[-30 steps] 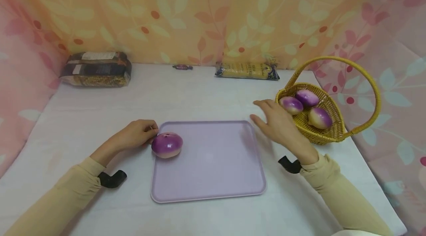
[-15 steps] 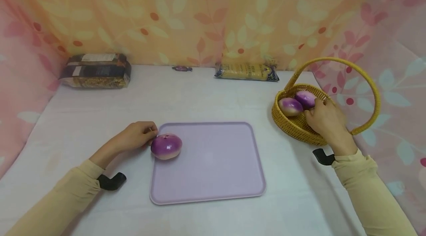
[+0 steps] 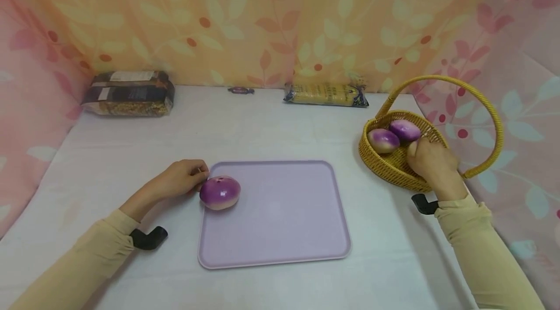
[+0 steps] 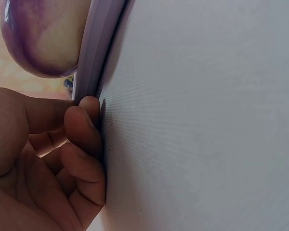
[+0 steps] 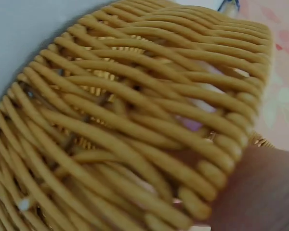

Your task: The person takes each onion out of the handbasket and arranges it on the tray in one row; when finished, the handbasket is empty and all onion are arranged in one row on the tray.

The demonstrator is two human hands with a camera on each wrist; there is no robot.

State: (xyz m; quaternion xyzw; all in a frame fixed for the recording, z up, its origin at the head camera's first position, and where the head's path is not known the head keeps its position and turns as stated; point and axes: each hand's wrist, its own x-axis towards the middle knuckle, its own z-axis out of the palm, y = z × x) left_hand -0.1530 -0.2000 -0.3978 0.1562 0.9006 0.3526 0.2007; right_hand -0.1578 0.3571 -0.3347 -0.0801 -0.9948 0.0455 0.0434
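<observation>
My left hand is at the upper left corner of the lilac tray. In the left wrist view its thumb and curled fingertips pinch the tray's rim. A large purple-and-cream turnip sits on the tray just beside those fingers. At the right, my right hand reaches into the yellow wicker basket, fingers curled over a turnip that the hand hides. Two smaller purple-and-cream turnips, one nearer and one farther, lie in the basket. Its woven wall fills most of the right wrist view.
The basket's tall handle arches over the right hand. Along the back lie a dark bag of grain-like food, a small wrapped candy and a yellow packet. Floral curtains enclose the white table.
My right hand has moved right, from beside the basket into it, over the front turnip, then settled slightly lower. The left hand and the tray have stayed in place.
</observation>
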